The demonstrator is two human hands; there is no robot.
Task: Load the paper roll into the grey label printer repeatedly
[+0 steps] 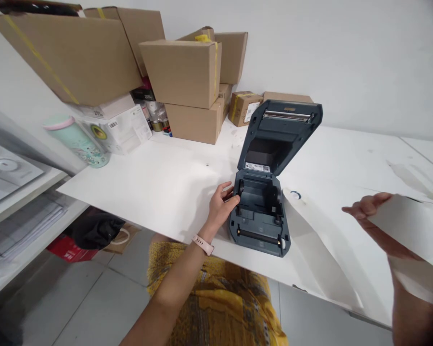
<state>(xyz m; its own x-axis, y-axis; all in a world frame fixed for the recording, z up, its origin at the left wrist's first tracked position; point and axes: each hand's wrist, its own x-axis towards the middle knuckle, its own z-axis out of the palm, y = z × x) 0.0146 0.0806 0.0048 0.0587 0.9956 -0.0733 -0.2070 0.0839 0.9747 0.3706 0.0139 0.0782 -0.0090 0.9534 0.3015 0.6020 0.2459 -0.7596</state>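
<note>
A dark grey label printer [254, 218] stands on the white table with its lid [279, 137] raised. Its inside shows a hollow bay, a black roller near the front and no label roll that I can make out. My left hand [222, 204], with a pink band on the wrist, grips the printer's left rim, the thumb over the edge. Off to the right, my right hand [370, 209] pinches a piece of white paper [413, 235], its fingers partly hidden by it. A long white paper strip [321, 250] curls over the table between the printer and that hand.
Cardboard boxes [180, 74] are stacked along the wall at the back left. A mint green bottle [79, 142] stands beside a white carton [117, 127]. Left of the table is a white shelf [25, 192] with papers. The table's front edge runs close to my lap.
</note>
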